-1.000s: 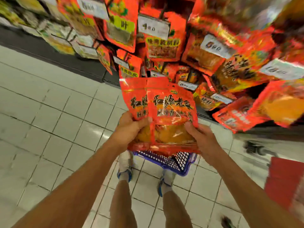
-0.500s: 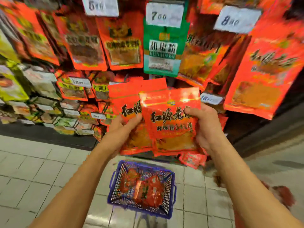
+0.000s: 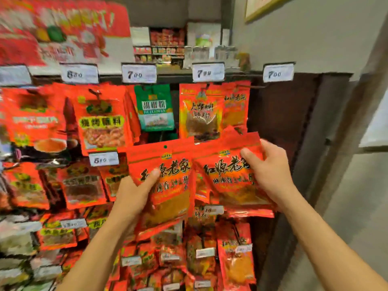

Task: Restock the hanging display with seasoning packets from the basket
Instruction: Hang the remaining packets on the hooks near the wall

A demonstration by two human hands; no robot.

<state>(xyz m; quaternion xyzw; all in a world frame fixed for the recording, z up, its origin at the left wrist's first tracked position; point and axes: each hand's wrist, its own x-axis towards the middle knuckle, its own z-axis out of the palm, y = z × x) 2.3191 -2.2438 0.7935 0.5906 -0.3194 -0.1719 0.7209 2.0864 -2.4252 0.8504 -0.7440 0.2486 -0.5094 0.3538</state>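
Now, head view: both hands are raised in front of the hanging display [image 3: 302, 122]. Left hand [image 3: 134, 192] grips a red seasoning packet [image 3: 168, 181] by its lower left side, thumb pressed across the printed face. Right hand [image 3: 268, 171] grips a second matching packet [image 3: 228, 179] by its right edge, fingers curled over the front; further packets may be stacked behind it, cannot tell how many. Each packet's hang hole sits near the top; the left one's shows as a small dark dot.

Change since half a second ago: the view has tilted up, the blue basket has dropped out of frame, and the two packets, then overlapped and held low, are now spread side by side and lifted to the upper row. A bare peg [image 3: 255, 86] under the rightmost "7.00" price tag [image 3: 278, 72] has come into sight, with dark backboard below it. Matching red packets [image 3: 235, 108] hang just left of it.

Judgement: carry phase is over, hanging phase begins. That empty peg is the likely target; the packet hole must be lined up with its tip.
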